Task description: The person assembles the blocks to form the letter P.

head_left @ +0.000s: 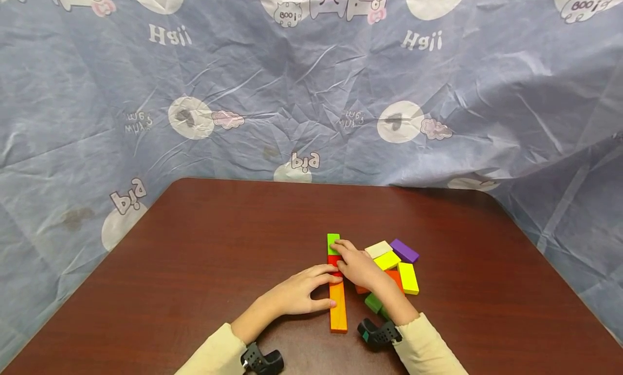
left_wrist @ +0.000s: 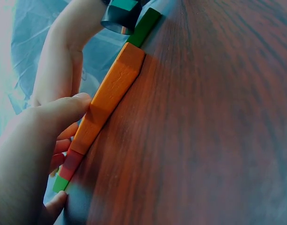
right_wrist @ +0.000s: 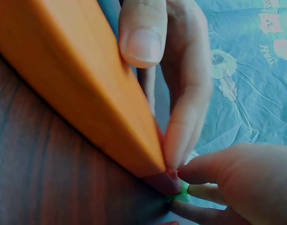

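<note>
A light green block [head_left: 333, 244], a red block [head_left: 335, 260] and a long orange block [head_left: 338, 310] lie end to end in a straight row on the table. My left hand [head_left: 302, 293] reaches in from the left, its extended fingers touching the red block and its thumb resting on the orange one. From the right, my right hand [head_left: 361, 268] lays its fingertips on the light green and red blocks. In the right wrist view the orange block [right_wrist: 82, 89] fills the foreground, with the fingers of both hands near its far end.
Right of the row lies a loose group: a purple block [head_left: 404, 250], yellow blocks [head_left: 408, 278], a cream block [head_left: 378, 249], an orange-red block [head_left: 395, 279] and dark green ones [head_left: 373, 303], partly under my right forearm. Behind the brown table [head_left: 243, 218] hangs a printed cloth [head_left: 292, 93].
</note>
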